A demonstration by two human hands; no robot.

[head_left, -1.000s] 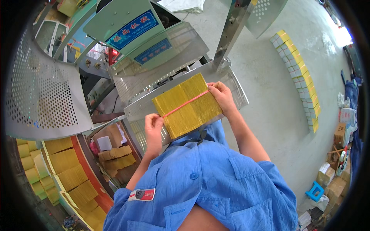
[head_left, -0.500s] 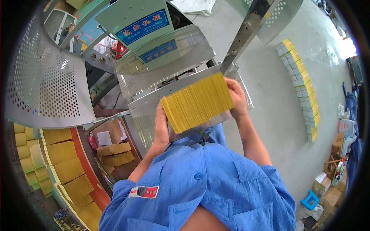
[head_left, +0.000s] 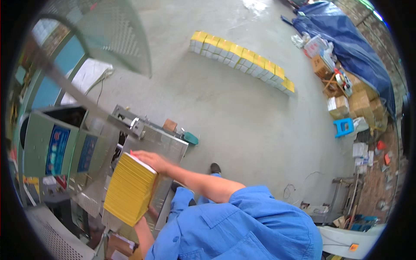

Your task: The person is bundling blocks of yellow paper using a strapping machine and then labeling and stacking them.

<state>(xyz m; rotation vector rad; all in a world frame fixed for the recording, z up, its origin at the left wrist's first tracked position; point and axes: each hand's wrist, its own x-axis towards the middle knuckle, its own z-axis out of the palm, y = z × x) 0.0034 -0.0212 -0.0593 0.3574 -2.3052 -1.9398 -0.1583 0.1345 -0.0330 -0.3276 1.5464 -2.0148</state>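
Between my two hands is a long block of yellow paper (head_left: 128, 188), its many thin layers pressed together and a white face showing at the far end. My right hand (head_left: 149, 161) is closed over that far end, with a small bit of red by the fingertips. At the near end my left hand (head_left: 141, 224) grips the block, its fingers mostly hidden by the paper. The block is above a metal worktable (head_left: 167, 143) attached to a grey-green machine (head_left: 32, 143) on the left.
A row of yellow-topped white packs (head_left: 242, 58) stands on the grey floor (head_left: 242, 125). A teal scoop-like thing (head_left: 190, 138) lies by the worktable corner. Perforated guards (head_left: 117, 39) and a metal bar (head_left: 82, 95) surround the machine. Rightward are a blue stool (head_left: 343, 127), cartons (head_left: 363, 104) and a blue tarp (head_left: 342, 39).
My view has swung to the right, so the machine and the held block now appear farther left. The block has turned more upright in view, still between both hands.
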